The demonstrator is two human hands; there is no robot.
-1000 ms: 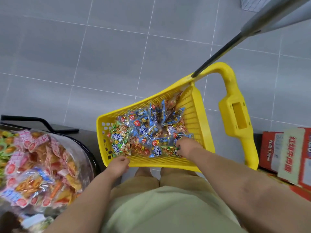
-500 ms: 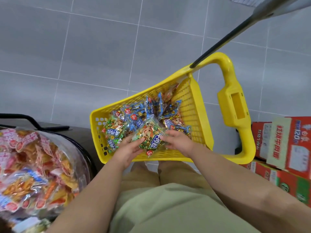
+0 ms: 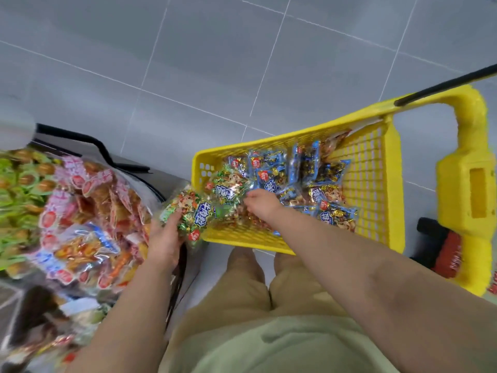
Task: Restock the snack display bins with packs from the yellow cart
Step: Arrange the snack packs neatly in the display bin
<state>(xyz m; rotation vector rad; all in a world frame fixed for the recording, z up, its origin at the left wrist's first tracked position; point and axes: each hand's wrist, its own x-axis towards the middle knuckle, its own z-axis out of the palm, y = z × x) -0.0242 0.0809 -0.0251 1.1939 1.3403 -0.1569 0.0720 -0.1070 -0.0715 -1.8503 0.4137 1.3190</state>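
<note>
The yellow cart (image 3: 373,184) stands on the floor in front of me, holding several blue and green snack packs (image 3: 271,170). My left hand (image 3: 164,238) grips a green snack pack (image 3: 192,211) just outside the cart's left corner, between the cart and the clear display bin (image 3: 150,200). My right hand (image 3: 259,203) is down inside the cart, its curled fingers pinching a green pack (image 3: 228,189) in the pile. The bin holds pink and orange packs (image 3: 88,211).
A second bin section with green-wrapped snacks (image 3: 16,189) lies at the far left. A black cart handle bar (image 3: 443,84) sticks out to the upper right. Red cartons (image 3: 449,254) sit behind the cart's yellow handle. Grey floor tiles (image 3: 215,63) stretch ahead.
My left hand has carried a green pack left, out of the cart toward the bin. My right hand let go of it and reached back into the pile. The view swung left.
</note>
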